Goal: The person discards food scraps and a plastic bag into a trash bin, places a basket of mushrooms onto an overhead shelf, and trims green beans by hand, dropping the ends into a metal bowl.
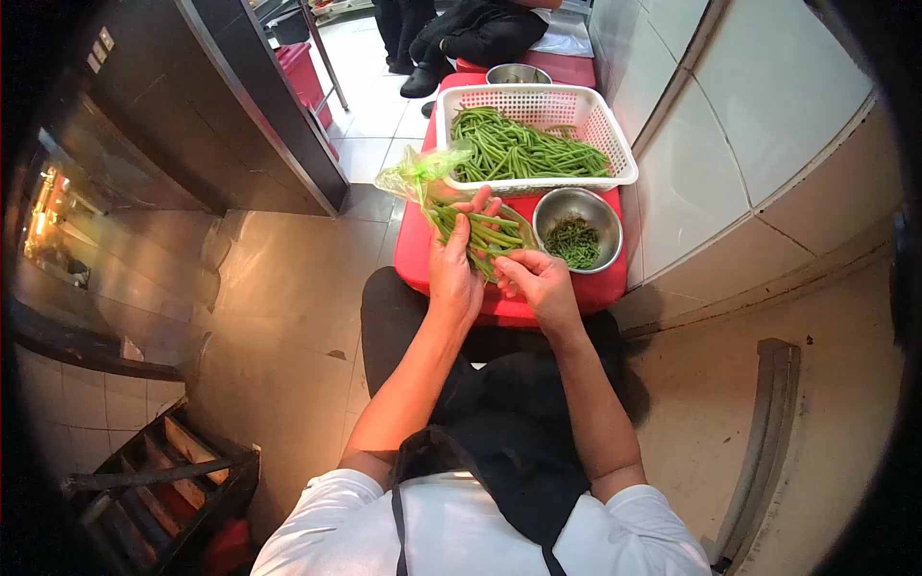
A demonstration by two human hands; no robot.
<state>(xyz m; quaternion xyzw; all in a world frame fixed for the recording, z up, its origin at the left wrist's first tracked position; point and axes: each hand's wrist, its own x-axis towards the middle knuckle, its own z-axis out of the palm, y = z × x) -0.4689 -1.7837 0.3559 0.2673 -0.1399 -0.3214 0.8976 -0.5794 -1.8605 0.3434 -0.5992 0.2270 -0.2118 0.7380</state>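
My left hand (455,264) is closed around a bunch of green beans (492,232), held over the near left part of a red surface (415,252). My right hand (541,283) pinches at the near ends of these beans, its fingertips partly hiding what they grip. Just beyond my left hand lies a thin green-tinted plastic bag (413,176). Beside my right hand stands a steel bowl (613,228) with short bean ends (574,245) in it. Behind both hands, a white perforated basket (622,173) holds a large heap of green beans (523,144).
A second steel bowl (519,75) sits behind the basket. At the far end a person in dark trousers (490,38) is seated, with another person's legs nearby. A tiled wall (691,163) runs close on the right. A dark slatted rack (168,470) stands at lower left.
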